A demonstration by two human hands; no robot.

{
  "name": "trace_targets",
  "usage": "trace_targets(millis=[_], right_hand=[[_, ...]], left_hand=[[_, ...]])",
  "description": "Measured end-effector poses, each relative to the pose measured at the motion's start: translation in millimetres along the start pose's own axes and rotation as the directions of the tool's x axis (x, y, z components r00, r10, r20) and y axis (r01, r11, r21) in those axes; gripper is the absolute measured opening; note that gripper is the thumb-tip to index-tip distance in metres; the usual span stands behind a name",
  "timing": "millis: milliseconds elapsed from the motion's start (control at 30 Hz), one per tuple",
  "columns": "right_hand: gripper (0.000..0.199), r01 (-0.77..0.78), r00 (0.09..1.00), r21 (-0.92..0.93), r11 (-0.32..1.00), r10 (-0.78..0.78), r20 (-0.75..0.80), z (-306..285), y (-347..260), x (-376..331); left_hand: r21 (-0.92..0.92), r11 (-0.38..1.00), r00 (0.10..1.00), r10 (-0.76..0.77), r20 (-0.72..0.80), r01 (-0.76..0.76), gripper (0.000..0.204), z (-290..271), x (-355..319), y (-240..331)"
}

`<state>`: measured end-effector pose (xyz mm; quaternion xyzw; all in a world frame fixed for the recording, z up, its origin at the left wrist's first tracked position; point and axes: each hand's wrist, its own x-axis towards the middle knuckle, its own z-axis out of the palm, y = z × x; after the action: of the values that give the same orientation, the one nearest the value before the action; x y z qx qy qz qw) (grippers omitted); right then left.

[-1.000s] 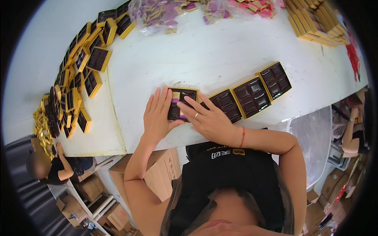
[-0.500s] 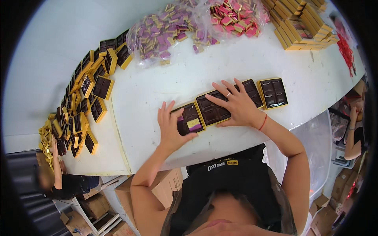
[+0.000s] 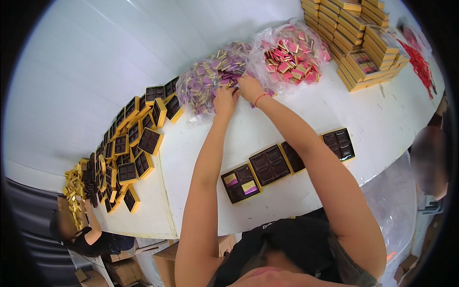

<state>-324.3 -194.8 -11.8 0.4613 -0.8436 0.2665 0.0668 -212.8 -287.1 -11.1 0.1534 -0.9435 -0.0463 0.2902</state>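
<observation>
Both hands are reaching into a clear bag of purple-wrapped sweets [image 3: 213, 76]: the left hand [image 3: 224, 99] and the right hand [image 3: 249, 87] are lying side by side at the bag's near edge, fingers curled down among the sweets, though whether they are gripping any I cannot tell. Just right of the fingers a bag of pink-wrapped sweets [image 3: 292, 53] is sitting, while 4 dark trays [image 3: 270, 165], well back toward the body, are lying in a row on the white table [image 3: 382, 115].
</observation>
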Motion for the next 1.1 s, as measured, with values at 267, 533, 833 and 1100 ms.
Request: trace_targets(millis=[267,533,833,1100], right_hand=[[0.016,0.079,0.966,-0.217,0.973,-0.129,-0.226,17.9,8.3,14.8],[0.022,0.206,0.975,-0.353,0.912,-0.224,-0.008,4.3,1.4,12.7],[0.014,0.403,0.912,-0.277,0.872,-0.407,0.044,-11.7,2.4,-17.9],[0.026,-0.177,0.975,0.843,0.509,-0.028,0.222,-109.8,-14.8,-93.1]], left_hand=[[-0.747,0.311,0.778,-0.471,0.416,0.588,0.025,-49.3,-44.3,-34.3],[-0.831,-0.038,0.805,-0.223,0.549,0.556,0.023,-152.7,-86.4,45.2],[-0.656,0.577,0.835,-0.087,0.544,0.487,0.016,-146.6,-133.3,84.0],[-0.564,0.705,0.839,-0.081,0.538,0.430,0.016,-135.8,-151.0,92.1]])
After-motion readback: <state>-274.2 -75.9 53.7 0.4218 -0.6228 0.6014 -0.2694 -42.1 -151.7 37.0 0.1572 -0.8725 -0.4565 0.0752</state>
